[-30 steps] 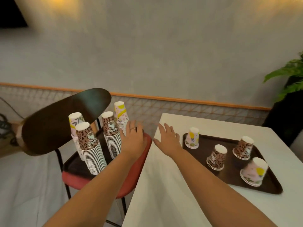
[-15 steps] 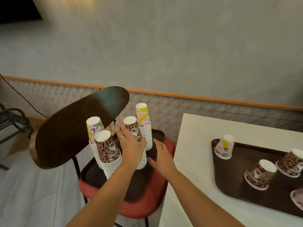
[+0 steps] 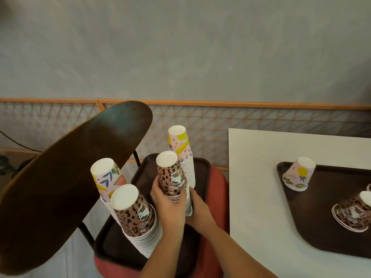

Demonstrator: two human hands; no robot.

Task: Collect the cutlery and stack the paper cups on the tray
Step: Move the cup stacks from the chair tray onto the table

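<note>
A tall stack of upside-down leopard-print cups [image 3: 174, 183] is being gripped from both sides on a dark tray [image 3: 140, 177] that is lying on the red seat of a chair [image 3: 217, 189]. The left hand [image 3: 170, 207] is being wrapped round the stack's near side, fingers curled against the printed paper (a ring is showing on one finger), while the right hand [image 3: 198, 205] is being pressed in from the right, its fingers curled round the lower rims and partly hidden behind the stack. Three more inverted stacks are being carried by the same tray: a second leopard-print stack [image 3: 136, 215] at the near left, a pink leaf-patterned stack [image 3: 106, 177] just behind it, and a pink and yellow stack [image 3: 180, 151] at the far side, just beside the gripped one. The chair's dark wooden backrest [image 3: 76, 177] is being seen tilted across the left of the view. To the right, a white table [image 3: 255, 197] is being occupied by a second dark tray [image 3: 313, 227], on which single cups are standing upside down and apart from one another: a pink pineapple-print cup [image 3: 299, 174] at the far left corner and a leopard-print cup [image 3: 351, 214] nearer, cut off by the frame's edge. Behind everything a grey wall [image 3: 200, 47] is being crossed by an orange rail [image 3: 241, 104].
</note>
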